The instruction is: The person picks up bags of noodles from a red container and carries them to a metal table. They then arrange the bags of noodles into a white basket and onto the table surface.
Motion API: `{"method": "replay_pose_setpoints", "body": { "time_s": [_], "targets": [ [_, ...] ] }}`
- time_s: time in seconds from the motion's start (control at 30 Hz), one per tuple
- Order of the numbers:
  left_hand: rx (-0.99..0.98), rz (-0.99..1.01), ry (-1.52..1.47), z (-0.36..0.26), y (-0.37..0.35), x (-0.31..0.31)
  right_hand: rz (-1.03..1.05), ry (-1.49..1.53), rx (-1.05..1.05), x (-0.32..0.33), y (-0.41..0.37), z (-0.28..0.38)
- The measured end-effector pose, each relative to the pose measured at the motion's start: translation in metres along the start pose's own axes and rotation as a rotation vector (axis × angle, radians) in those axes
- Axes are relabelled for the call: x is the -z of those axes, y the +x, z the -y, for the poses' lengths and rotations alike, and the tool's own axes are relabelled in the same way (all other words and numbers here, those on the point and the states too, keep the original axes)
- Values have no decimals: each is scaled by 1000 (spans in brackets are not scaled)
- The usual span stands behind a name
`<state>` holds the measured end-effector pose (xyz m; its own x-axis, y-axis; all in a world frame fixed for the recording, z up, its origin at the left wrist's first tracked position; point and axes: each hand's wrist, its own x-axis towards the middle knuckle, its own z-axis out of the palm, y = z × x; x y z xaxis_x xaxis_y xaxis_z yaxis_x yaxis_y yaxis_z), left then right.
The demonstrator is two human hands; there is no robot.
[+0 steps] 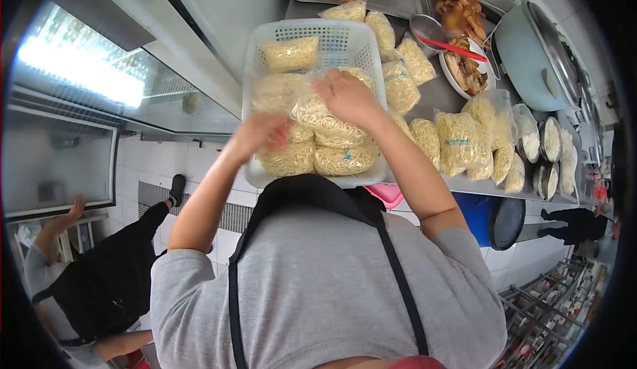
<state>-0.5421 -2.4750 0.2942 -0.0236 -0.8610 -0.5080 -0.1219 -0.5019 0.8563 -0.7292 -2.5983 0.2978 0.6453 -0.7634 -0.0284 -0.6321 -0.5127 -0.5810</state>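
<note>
The basket [312, 25] holds noodle bags [344, 160]; the right hand [346, 97] touches upper ones, the left hand [264, 133], blurred, is over others. I can't tell how wide either grip is. More bags line the worktop [434, 89] alongside.

Bright light, with white glare burning out the glass panel [79, 64] at ten o'clock. Glints dot the noodle bags [344, 160]. Motion blur smears the left hand [263, 133] and right hand [344, 96]; fisheye distortion bends the edges into black corners.
</note>
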Motion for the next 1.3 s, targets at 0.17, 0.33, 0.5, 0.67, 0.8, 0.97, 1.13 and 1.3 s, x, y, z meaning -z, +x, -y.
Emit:
{"method": "replay_pose_setpoints", "body": {
  "time_s": [0.17,0.33,0.5,0.67,0.8,0.97,1.13,1.3],
  "targets": [
    [-247,-44,-462,12,15,-69,131,267,-125,7,13,-8],
    [-451,-94,-899,-32,11,-92,-303,591,-87,6,-8,21],
    [-393,39,-895,-27,22,-81,-251,674,-156,8,3,3],
    [-399,236,-982,-25,38,-68,-327,1356,-89,-10,-6,6],
    [-531,79,-395,-50,74,-32,100,1946,-198,10,-12,26],
    [-1069,-89,723,-105,116,44,629,2193,221,8,35,0],
    [-649,-194,-120,-124,94,37,250,1523,158,26,86,-3],
    [-652,-501,283,-129,82,57,-61,14,446,10,109,16]
  ]
}}
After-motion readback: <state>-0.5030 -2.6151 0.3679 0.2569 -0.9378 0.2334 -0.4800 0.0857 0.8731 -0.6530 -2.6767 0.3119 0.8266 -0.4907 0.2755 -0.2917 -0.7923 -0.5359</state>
